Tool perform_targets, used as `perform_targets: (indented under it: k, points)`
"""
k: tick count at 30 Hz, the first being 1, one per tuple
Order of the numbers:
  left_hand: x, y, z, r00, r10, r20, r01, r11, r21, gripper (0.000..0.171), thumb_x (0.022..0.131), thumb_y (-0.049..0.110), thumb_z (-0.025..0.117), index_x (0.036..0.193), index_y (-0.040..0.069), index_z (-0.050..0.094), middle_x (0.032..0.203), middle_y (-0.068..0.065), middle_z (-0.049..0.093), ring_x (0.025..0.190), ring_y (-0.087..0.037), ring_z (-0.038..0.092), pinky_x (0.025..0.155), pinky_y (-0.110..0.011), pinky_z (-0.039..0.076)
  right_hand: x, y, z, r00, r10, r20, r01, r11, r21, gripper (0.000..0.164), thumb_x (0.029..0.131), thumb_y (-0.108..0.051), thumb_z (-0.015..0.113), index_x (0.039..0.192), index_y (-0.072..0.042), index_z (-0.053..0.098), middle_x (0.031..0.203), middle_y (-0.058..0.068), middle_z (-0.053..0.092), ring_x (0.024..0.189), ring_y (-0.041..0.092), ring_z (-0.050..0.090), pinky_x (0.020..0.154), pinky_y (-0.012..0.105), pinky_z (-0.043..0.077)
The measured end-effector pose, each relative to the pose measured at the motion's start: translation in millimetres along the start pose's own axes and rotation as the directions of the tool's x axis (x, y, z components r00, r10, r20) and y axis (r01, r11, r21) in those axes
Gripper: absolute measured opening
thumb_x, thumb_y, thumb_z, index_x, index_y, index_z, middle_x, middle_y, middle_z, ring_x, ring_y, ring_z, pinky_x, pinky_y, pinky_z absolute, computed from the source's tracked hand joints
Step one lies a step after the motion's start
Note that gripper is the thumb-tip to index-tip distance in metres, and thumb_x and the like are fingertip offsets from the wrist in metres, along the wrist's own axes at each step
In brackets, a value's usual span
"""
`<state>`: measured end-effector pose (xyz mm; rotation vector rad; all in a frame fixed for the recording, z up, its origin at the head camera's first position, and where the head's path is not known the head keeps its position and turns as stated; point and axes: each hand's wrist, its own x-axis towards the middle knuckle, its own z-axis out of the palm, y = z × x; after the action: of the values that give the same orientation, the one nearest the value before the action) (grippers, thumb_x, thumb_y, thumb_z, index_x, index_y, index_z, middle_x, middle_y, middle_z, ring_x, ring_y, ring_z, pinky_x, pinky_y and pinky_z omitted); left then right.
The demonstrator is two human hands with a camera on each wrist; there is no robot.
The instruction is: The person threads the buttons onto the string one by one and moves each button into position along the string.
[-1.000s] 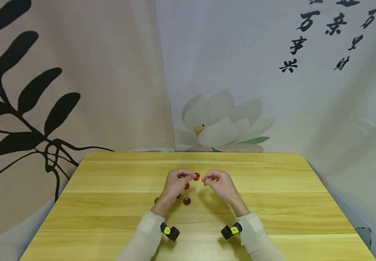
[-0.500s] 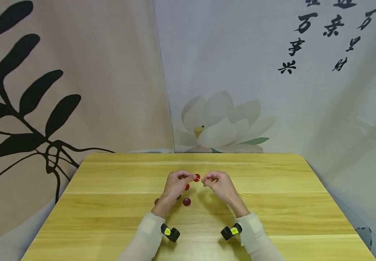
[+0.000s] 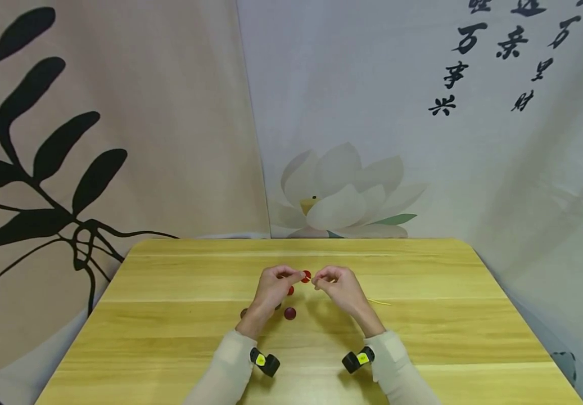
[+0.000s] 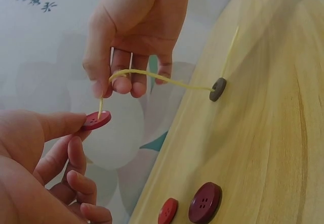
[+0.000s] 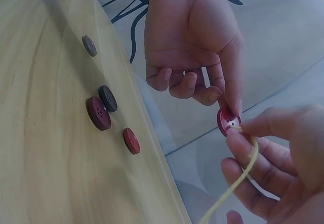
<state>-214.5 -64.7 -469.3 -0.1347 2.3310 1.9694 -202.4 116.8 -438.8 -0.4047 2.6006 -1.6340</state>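
My left hand (image 3: pixel 274 285) pinches a red four-hole button (image 4: pixel 97 120) by its edge between thumb and forefinger, above the table. Facing it, my right hand (image 3: pixel 339 286) pinches a yellow string (image 4: pixel 152 74) close to its end. In the left wrist view the string's tip meets the button's face at the holes. From the right fingers the string arcs away to a grey button (image 4: pixel 218 89) threaded on it and lying on the table. The right fingertips (image 5: pixel 238 138) are right at the red button in the right wrist view.
On the wooden table (image 3: pixel 170 349), a maroon button (image 3: pixel 290 313), a smaller red button (image 3: pixel 290 291), a dark button (image 5: pixel 108 98) and a grey-brown button (image 5: pixel 89 46) lie around the left hand. A printed cloth (image 3: pixel 195 124) hangs behind the table.
Both hands keep nearly the same pose, with the red button and string still pinched. The whole head view has shifted slightly.
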Motion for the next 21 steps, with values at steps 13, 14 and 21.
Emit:
perform_targets:
  k: [13, 14, 21]
  points:
    - [-3.6, 1.7, 2.5, 1.0, 0.013, -0.004, -0.013, 1.0, 0.01, 0.018, 0.091, 0.027, 0.073, 0.09, 0.01, 0.075, 0.092, -0.003, 0.067, 0.074, -0.018, 0.049, 0.062, -0.029, 0.038, 6, 28, 6, 1.0, -0.009, -0.028, 0.01, 1.0, 0.028, 0.006, 0.092, -0.007, 0.068, 0.091, -0.005, 0.073, 0.086, 0.014, 0.073, 0.085, 0.034, 0.065, 0.067, 0.031, 0.046]
    - [-3.9, 1.6, 2.8, 1.0, 0.015, -0.004, -0.015, 1.0, 0.007, 0.017, 0.091, 0.027, 0.073, 0.09, 0.009, 0.075, 0.091, -0.003, 0.066, 0.072, -0.017, 0.049, 0.061, -0.028, 0.038, 5, 29, 6, 1.0, -0.013, -0.024, 0.014, 0.999, 0.033, 0.006, 0.093, -0.008, 0.068, 0.091, -0.005, 0.073, 0.087, 0.015, 0.073, 0.085, 0.035, 0.065, 0.067, 0.031, 0.046]
    - [-6.6, 1.2, 4.9, 1.0, 0.027, 0.003, -0.027, 1.0, -0.008, 0.017, 0.091, 0.025, 0.073, 0.09, 0.008, 0.075, 0.086, -0.002, 0.063, 0.066, -0.016, 0.048, 0.063, -0.029, 0.04, 1, 29, 5, 1.0, -0.03, -0.008, 0.03, 0.999, 0.041, 0.006, 0.092, -0.009, 0.068, 0.091, -0.005, 0.072, 0.088, 0.018, 0.073, 0.085, 0.039, 0.065, 0.066, 0.03, 0.048]
